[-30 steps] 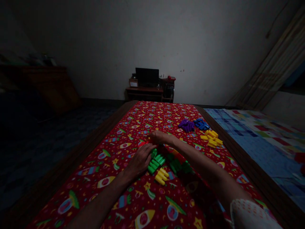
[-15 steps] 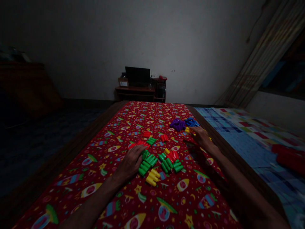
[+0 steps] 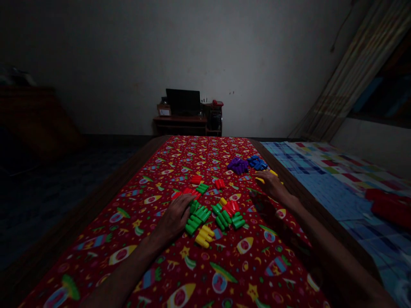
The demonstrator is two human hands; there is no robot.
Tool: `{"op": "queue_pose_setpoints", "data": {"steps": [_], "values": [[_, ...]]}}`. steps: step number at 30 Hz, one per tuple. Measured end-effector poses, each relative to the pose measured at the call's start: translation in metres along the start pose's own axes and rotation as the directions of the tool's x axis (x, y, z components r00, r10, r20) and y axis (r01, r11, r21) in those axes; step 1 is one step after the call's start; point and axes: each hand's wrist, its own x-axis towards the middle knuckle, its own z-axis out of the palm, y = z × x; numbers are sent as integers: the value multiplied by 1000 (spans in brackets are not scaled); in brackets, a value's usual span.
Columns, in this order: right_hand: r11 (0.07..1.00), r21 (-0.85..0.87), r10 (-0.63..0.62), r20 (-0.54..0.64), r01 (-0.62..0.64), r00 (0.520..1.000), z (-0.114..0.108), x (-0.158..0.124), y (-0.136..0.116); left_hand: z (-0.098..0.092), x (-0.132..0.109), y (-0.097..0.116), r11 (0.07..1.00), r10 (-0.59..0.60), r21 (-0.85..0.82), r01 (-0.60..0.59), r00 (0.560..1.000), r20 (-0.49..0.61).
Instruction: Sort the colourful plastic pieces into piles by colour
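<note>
My left hand [image 3: 175, 216] lies flat, fingers spread, on the red patterned cloth [image 3: 180, 273], touching a green block [image 3: 196, 217]. A yellow block [image 3: 204, 237] sits just below it, and green and red blocks [image 3: 229, 214] lie to its right. My right hand [image 3: 272, 184] rests over a pile of yellow blocks [image 3: 272, 173] near the table's right edge; its fingers curl down onto them, and whether it grips one is hidden. Purple blocks [image 3: 238, 165] and blue blocks [image 3: 257, 163] lie just beyond it. Loose red blocks [image 3: 196, 180] and a small green block [image 3: 202, 188] lie further up the cloth.
The table's wooden edge [image 3: 122, 175] runs along both sides. A checked blanket [image 3: 324, 171] with a red object [image 3: 388, 207] lies on the right. A low shelf with a dark screen [image 3: 183, 102] stands against the far wall. A curtain [image 3: 353, 72] hangs at the right.
My right hand left the red blocks in the middle and moved right to the yellow pile by the table's edge. My left hand stayed on the green block. The view shifted slightly.
</note>
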Motion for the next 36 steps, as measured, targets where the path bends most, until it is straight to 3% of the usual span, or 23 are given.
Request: {"op": "queue_pose_setpoints", "data": {"steps": [3, 6, 9, 11, 13, 17, 20, 22, 27, 31, 33, 36], "values": [[974, 201, -128, 106, 105, 986, 12, -5, -59, -3, 1, 4, 1000, -11, -8, 11, 1000, 19], [894, 342, -373, 204, 291, 905, 28, -15, -117, -4, 1, 7, 999, -30, -17, 30, 999, 24], [842, 317, -507, 188, 436, 841, 47, -21, -154, -3, 1, 8, 999, -40, -27, 41, 999, 14], [856, 242, -501, 174, 456, 848, 56, -21, -162, -2, 0, 7, 999, -35, -33, 35, 999, 12], [899, 162, -430, 147, 407, 891, 59, -19, -159, -1, 0, 6, 999, -30, -38, 30, 999, 15], [982, 84, -178, 130, 168, 976, 52, -10, -133, 0, 0, 5, 999, -24, -36, 25, 1000, 10], [977, 211, -96, 256, 41, 962, 48, -1, -118, 0, 0, 5, 999, -17, -33, 18, 1000, 8], [952, 304, -48, 273, -39, 961, 49, 6, -114, -1, 0, 5, 999, -13, -32, 14, 1000, 12], [888, 424, 122, 158, -179, 980, 50, 21, -109, -2, 0, 4, 1000, 15, -13, -15, 1000, 8], [842, 488, 241, 39, -228, 970, 32, 29, -87, -1, 0, 2, 1000, 14, -2, -14, 1000, -5], [789, 544, 310, 47, -285, 950, 24, 31, -74, 0, 0, 1, 1000, 14, 2, -14, 1000, -11], [637, 687, 347, 151, -351, 926, 21, 30, -63, 1, 0, -1, 1000, 13, 9, -13, 1000, -6]]}}
